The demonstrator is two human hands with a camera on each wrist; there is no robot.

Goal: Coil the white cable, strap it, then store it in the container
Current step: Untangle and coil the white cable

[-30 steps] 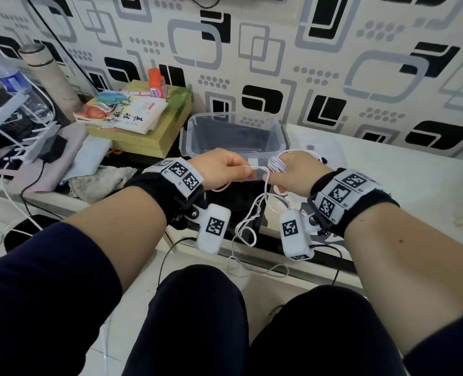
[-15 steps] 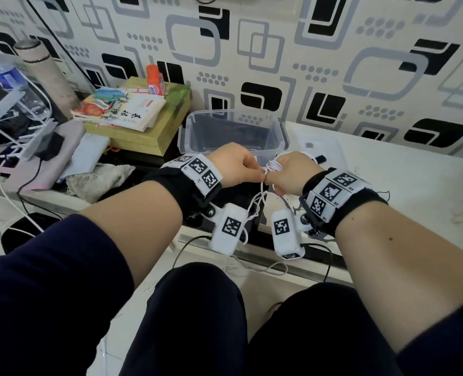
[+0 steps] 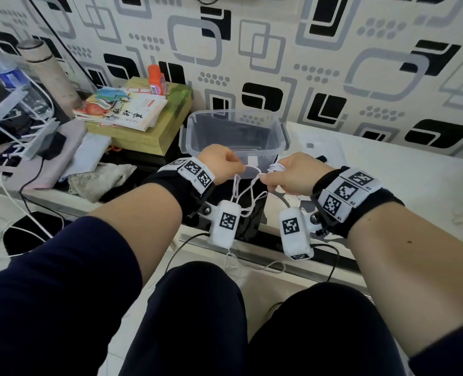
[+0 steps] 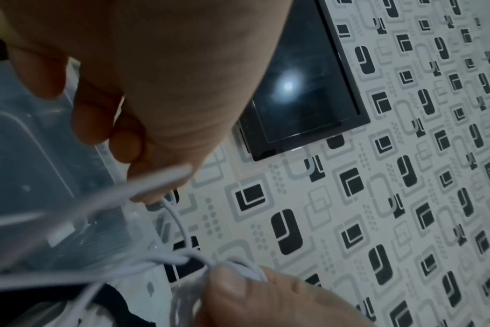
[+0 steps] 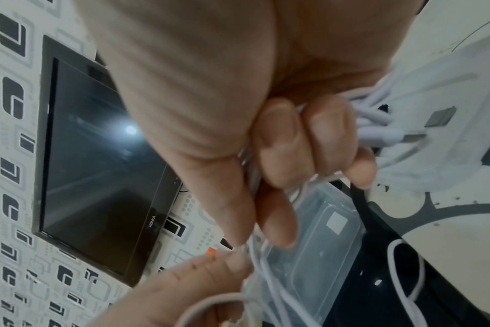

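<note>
The thin white cable (image 3: 248,169) runs between my two hands in front of the clear plastic container (image 3: 233,113). My left hand (image 3: 241,167) pinches one strand of it. My right hand (image 3: 264,181) grips the coiled bundle (image 5: 372,110), and a metal plug (image 5: 413,136) sticks out past its fingers (image 5: 277,143). Loose loops (image 3: 248,198) hang below both hands. In the left wrist view the cable (image 4: 182,225) drops from my left fingers (image 4: 126,141) to my right thumb (image 4: 252,287). A blurred white strip (image 4: 160,181) crosses under the left fingers. The container looks empty.
A stack of books (image 3: 127,109) on a wooden box, with an orange bottle (image 3: 155,80), stands left of the container. Further left are a flask (image 3: 45,69), a water bottle, cloths and wires. The container's lid (image 3: 319,147) lies to its right on the white surface. A dark screen (image 5: 98,166) hangs on the wall.
My hands came close together half a second ago and have parted a little since. A short span of cable now shows between them. Both hands sit slightly higher and nearer the container.
</note>
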